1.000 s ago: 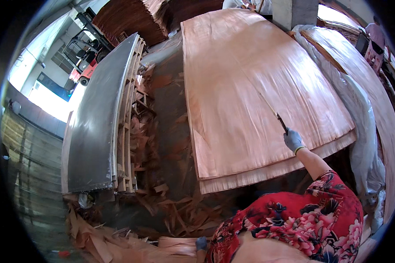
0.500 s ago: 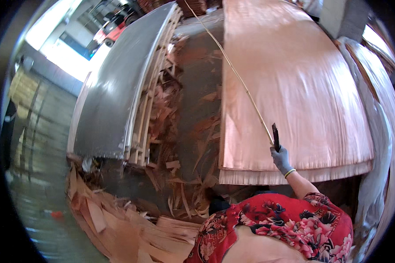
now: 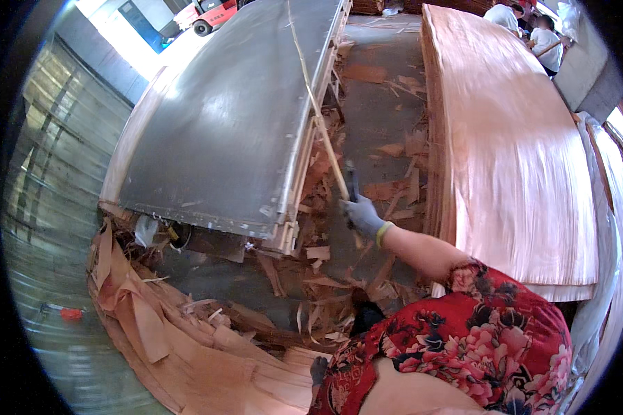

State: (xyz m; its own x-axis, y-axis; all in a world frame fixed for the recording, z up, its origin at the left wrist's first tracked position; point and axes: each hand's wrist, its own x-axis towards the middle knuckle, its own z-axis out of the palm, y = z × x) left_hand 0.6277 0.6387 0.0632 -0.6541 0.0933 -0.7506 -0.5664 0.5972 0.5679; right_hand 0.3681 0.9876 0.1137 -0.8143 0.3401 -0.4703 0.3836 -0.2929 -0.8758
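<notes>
My right hand (image 3: 364, 216), in a grey glove, is closed around a long thin pale stick (image 3: 323, 128). A short dark flat tool (image 3: 352, 181) stands up from the same fist; its kind is not clear. The stick slants forward and left over the right edge of a dark smooth sheet (image 3: 221, 131), which lies on a raised wooden stack. Low in view a small grey gloved part of my left hand (image 3: 318, 370) shows beside the red floral clothing; its fingers are mostly hidden.
A tall stack of pinkish wood veneer (image 3: 519, 152) stands on the right. Veneer scraps (image 3: 387, 190) litter the aisle floor. Loose veneer sheets (image 3: 208, 366) lie at the near left. People in white (image 3: 545, 43) are at the far right, and a red forklift (image 3: 208, 15) at the far left.
My right hand and the stick have swung left, from above the veneer stack to the aisle beside the dark sheet. The view has turned, and both stacks appear farther right.
</notes>
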